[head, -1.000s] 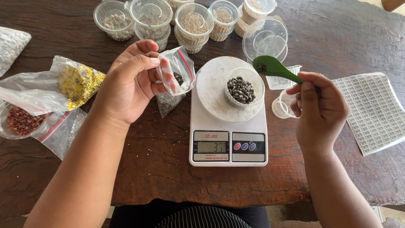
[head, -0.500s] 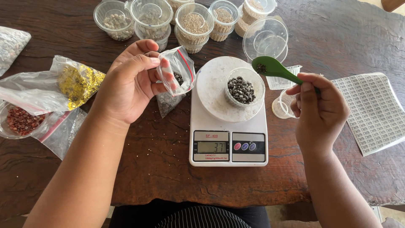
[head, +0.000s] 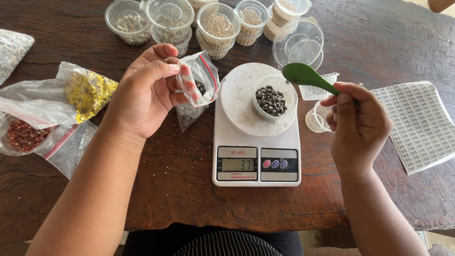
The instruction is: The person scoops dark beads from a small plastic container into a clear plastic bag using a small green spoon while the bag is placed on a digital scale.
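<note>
A white kitchen scale point(head: 256, 142) sits on the dark wooden table point(head: 393, 42), and everything else reads off it. On its round platform stands a small clear cup point(head: 274, 97) holding dark seeds. Just left of the scale, the left hand point(head: 149, 90) pinches a small zip bag point(head: 201, 78) between thumb and fingers; the fingers cover much of the bag, so only a few dark seeds show inside, and its lower end hangs down to the table beside the scale. Right of the scale, the right hand point(head: 358, 121) is closed on the handle of a green spoon point(head: 305, 76), whose bowl hovers over the cup's far edge; the handle's end is hidden in the fist. Behind that hand a small clear lid or cup point(head: 316, 116) is half covered.

Beyond the scale stands a row of clear tubs point(head: 218, 26) of grains, the farthest cut off by the frame. Far left lie a bag of yellow bits point(head: 87, 92) and a tub of red seeds point(head: 21, 135). Right of the scale lies a label sheet point(head: 419, 123), too small to read.
</note>
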